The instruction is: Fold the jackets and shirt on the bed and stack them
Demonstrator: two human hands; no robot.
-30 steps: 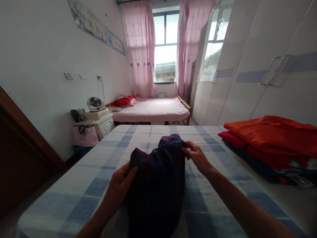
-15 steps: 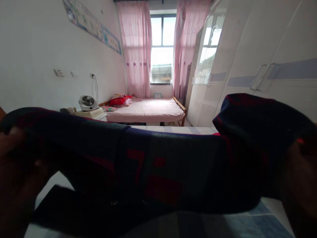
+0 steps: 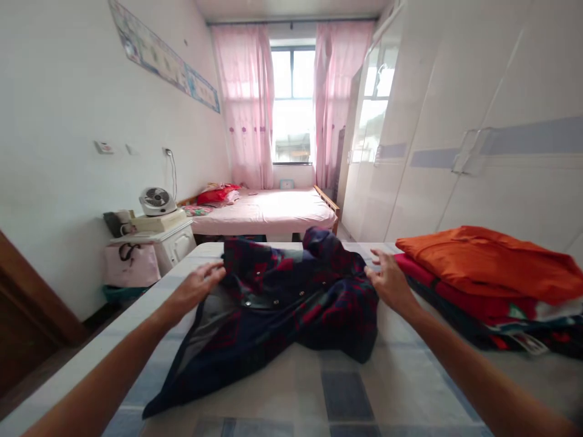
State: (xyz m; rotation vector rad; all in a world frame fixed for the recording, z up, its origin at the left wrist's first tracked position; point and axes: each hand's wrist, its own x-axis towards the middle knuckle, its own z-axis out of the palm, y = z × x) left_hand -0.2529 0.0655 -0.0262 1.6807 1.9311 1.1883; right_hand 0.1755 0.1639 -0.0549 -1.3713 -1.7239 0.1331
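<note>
A dark navy and red patterned shirt [image 3: 273, 321] with a row of small light buttons lies crumpled on the pale checked bed cover [image 3: 291, 388]. Its front spreads toward me, and one corner points to the lower left. My left hand [image 3: 204, 284] is at the shirt's upper left edge, fingers stretched out and fingertips close to the cloth. On the opposite side my right hand [image 3: 388, 280] has its fingers apart, with the thumb side by the shirt's right edge. Whether either fingertip touches the cloth is hard to tell.
To the right lies a stack of folded clothes with an orange garment [image 3: 483, 261] on top. A fan [image 3: 157, 201] stands on a white cabinet [image 3: 177, 246] at left, a pink bag [image 3: 131, 264] beside it. Beyond are another bed [image 3: 273, 209] and a white wardrobe [image 3: 423, 200].
The shirt was stretched up close in front of me between both hands. Now it lies lower and farther off on the bed, and both hands have opened at its sides.
</note>
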